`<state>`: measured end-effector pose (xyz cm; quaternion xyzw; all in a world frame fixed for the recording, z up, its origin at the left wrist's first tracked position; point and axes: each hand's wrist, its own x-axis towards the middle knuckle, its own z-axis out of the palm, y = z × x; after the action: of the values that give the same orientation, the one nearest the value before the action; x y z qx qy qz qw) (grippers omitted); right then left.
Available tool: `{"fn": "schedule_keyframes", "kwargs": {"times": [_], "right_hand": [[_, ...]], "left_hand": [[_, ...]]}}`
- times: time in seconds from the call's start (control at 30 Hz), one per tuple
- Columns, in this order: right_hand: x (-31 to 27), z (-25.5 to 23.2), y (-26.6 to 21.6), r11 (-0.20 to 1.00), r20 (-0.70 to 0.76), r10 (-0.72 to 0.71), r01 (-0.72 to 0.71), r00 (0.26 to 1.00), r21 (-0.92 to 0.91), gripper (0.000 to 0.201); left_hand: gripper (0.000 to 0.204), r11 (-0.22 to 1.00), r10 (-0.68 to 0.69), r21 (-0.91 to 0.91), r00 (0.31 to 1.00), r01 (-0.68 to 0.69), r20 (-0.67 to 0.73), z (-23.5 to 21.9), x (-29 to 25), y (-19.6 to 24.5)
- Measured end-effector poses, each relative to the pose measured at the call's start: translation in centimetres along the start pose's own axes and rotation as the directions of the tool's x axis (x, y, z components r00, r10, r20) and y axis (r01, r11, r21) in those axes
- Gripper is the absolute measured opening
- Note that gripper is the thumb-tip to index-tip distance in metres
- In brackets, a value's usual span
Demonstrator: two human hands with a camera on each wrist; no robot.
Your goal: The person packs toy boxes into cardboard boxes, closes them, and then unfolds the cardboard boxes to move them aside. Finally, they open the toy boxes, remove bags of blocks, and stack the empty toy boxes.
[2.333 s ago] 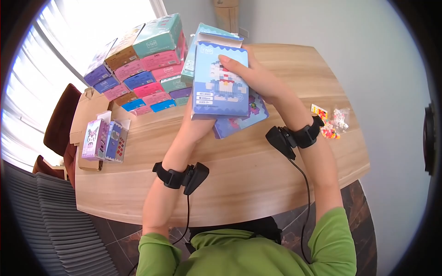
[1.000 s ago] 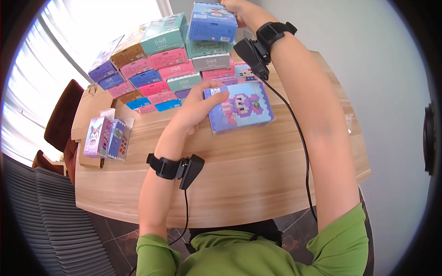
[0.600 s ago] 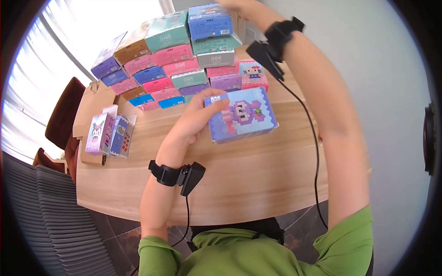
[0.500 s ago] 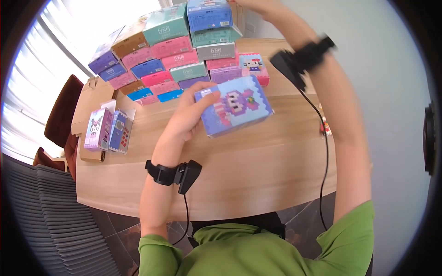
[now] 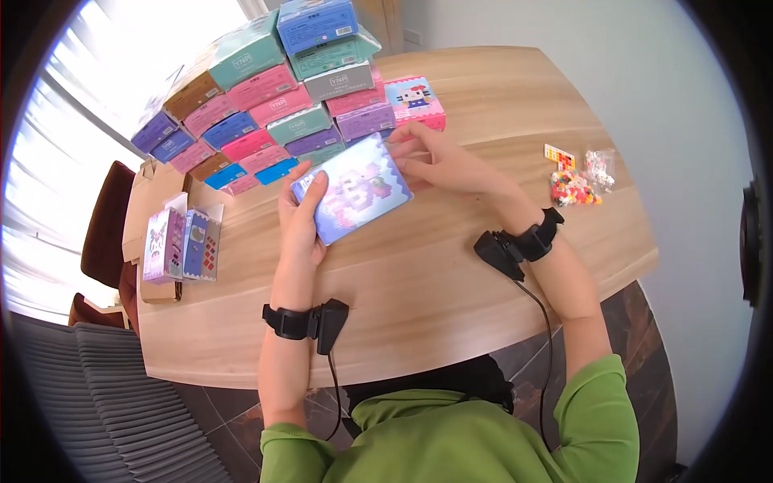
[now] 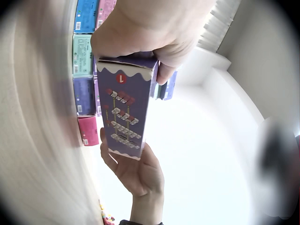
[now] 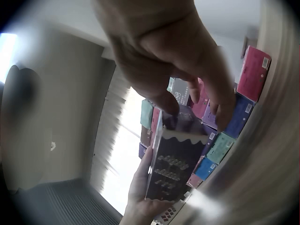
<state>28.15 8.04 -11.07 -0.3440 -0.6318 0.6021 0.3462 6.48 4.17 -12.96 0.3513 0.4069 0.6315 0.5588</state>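
Note:
My left hand (image 5: pixel 302 213) grips a purple-blue toy building-block box (image 5: pixel 354 189) by its left end, thumb across the front picture. The box is tilted above the table, and its narrow side (image 6: pixel 124 108), printed with assembly steps, shows in the left wrist view. At the box's right end is my right hand (image 5: pixel 439 161), fingers loosely bent and spread from the thumb. In the right wrist view, this hand's thumb and fingers (image 7: pixel 225 110) stand apart around the box's end (image 7: pixel 180 154).
Behind the held box rises a stack of colourful boxes (image 5: pixel 278 105), a blue box (image 5: pixel 318 24) on top and a pink one (image 5: pixel 417 98) at its right. Two boxes (image 5: pixel 181 244) stand on cardboard at left. Small loose blocks (image 5: pixel 573 189) and a clear bag (image 5: pixel 599 167) lie at right.
The right hand has set a blue box on top of the stack, let go, and come back down to the purple-blue box. The left hand has kept its grip, shifting the box left.

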Motion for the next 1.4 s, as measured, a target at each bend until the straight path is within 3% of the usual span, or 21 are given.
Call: {"fn": "schedule_keyframes", "kwargs": {"times": [0.13,0.33,0.43,0.5,0.53,0.57,0.6,0.63,0.73,0.77,0.83,0.93,1.03,1.07,1.1,1.17,1.27,1.37,1.4], "right_hand": [[-0.7,0.9,-1.6,0.996,0.138,0.019,-0.031,0.99,0.085,0.043],[-1.1,1.2,-2.3,0.994,0.2,0.077,-0.058,0.977,-0.096,0.049],[-1.1,1.3,-2.6,0.988,0.088,0.134,-0.126,0.987,-0.085,0.053],[0.2,0.3,-0.4,0.986,-0.004,0.121,-0.12,0.993,0.113,0.055],[0.6,0.1,0.1,0.972,-0.051,0.12,-0.107,0.991,0.21,0.056],[0.8,0.2,0.3,0.967,-0.236,-0.213,0.171,0.948,-0.187,0.05],[0.9,0.5,0.0,0.74,-0.263,-0.558,0.329,0.787,-0.586,0.044],[0.7,0.9,-0.4,0.353,-0.126,-0.822,0.322,0.556,-0.879,0.039],[-0.9,1.9,-2.7,0.756,-0.11,-0.496,0.366,0.861,-0.543,0.015],[-0.9,2.1,-2.5,0.829,-0.131,-0.424,0.326,0.896,-0.454,0.012],[-0.9,2.3,-2.0,0.936,-0.147,-0.282,0.238,0.948,-0.259,0.013],[-0.6,1.6,-1.5,0.986,0.002,-0.039,0.039,0.999,-0.165,0.015],[-0.9,2.6,-1.4,0.98,0.128,0.051,-0.025,0.99,-0.197,0.016],[-0.7,2.6,-1.2,0.982,0.097,0.016,0.003,0.995,-0.19,0.015],[-0.5,2.5,-0.8,0.982,0.064,-0.018,0.029,0.998,-0.184,0.015],[-0.3,2.0,-0.5,0.987,-0.015,-0.061,0.058,0.998,-0.151,0.015],[-0.6,1.5,-0.9,0.991,-0.1,-0.095,0.084,0.99,-0.106,0.015],[-1.6,1.3,-1.5,0.991,-0.059,-0.088,0.081,0.994,-0.103,0.015],[-2.1,1.1,-2.1,0.982,-0.126,-0.107,0.085,0.986,-0.169,0.015]], "left_hand": [[0.04,0.994,-0.085,-0.071,0.996,0.087,0.035,-1.1,0.6,-0.2],[0.04,0.994,-0.09,-0.044,0.989,0.096,0.12,-1.5,0.6,-0.6],[0.041,0.989,-0.116,-0.069,0.981,0.128,0.157,-2.3,1.0,-1.2],[0.042,0.961,-0.176,-0.183,0.969,0.208,0.176,-2.7,1.1,-1.2],[0.042,0.968,-0.163,-0.158,0.967,0.195,0.197,-3.0,1.3,-1.3],[0.042,0.977,-0.148,-0.123,0.973,0.171,0.176,-3.2,1.4,-1.2],[0.041,0.985,-0.134,-0.09,0.979,0.149,0.156,-3.2,1.5,-1.2],[0.041,0.989,-0.124,-0.058,0.983,0.133,0.139,-3.2,1.4,-1.3],[0.042,0.97,-0.135,-0.186,0.985,0.153,0.108,-3.7,1.8,-1.4],[0.043,0.983,-0.084,-0.154,0.991,0.099,0.102,-3.4,1.6,-1.5],[0.045,0.996,0.03,-0.085,0.995,-0.022,0.096,-2.7,1.0,-0.8],[0.049,0.996,0.085,0.022,0.985,-0.089,0.149,-2.1,0.5,-0.5],[0.058,0.99,0.097,0.088,0.981,-0.113,0.169,-1.3,0.0,-0.2],[0.062,0.988,0.096,0.106,0.98,-0.115,0.173,-1.0,-0.2,0.0],[0.068,0.929,0.195,0.266,0.95,-0.258,0.243,-0.9,-0.3,0.4],[0.081,0.68,0.342,0.506,0.84,-0.531,0.422,-0.8,-0.7,1.9],[0.094,0.117,0.227,0.739,0.743,-0.663,0.63,2.7,-3.5,5.2],[0.092,0.119,0.25,0.823,0.819,-0.556,0.517,3.5,-3.5,5.2],[0.09,0.074,0.251,0.824,0.81,-0.562,0.53,3.5,-3.5,5.4]]}}
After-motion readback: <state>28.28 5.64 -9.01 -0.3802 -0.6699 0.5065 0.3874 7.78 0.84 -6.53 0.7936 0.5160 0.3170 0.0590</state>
